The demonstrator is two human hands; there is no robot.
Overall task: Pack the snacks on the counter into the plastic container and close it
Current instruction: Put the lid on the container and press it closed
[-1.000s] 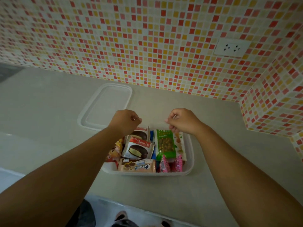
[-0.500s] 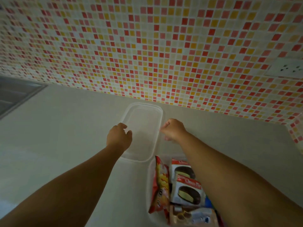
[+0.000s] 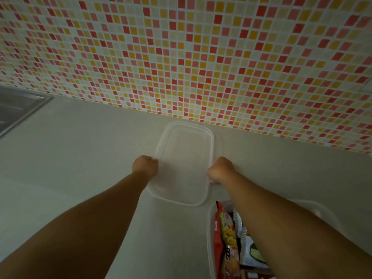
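Clear lid [image 3: 184,164] gripped at both long edges, left hand [image 3: 145,165], right hand [image 3: 221,171]; container [image 3: 210,238] cropped, snacks [image 3: 228,236] partly arm-hidden.

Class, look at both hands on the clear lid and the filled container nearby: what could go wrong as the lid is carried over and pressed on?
1. The tall red and yellow snack bag stands above the clear plastic container's rim; it may stop the lid sealing.
2. The left hand and right hand pinch only the edges of the thin translucent rectangular lid, so it might flex or slip.
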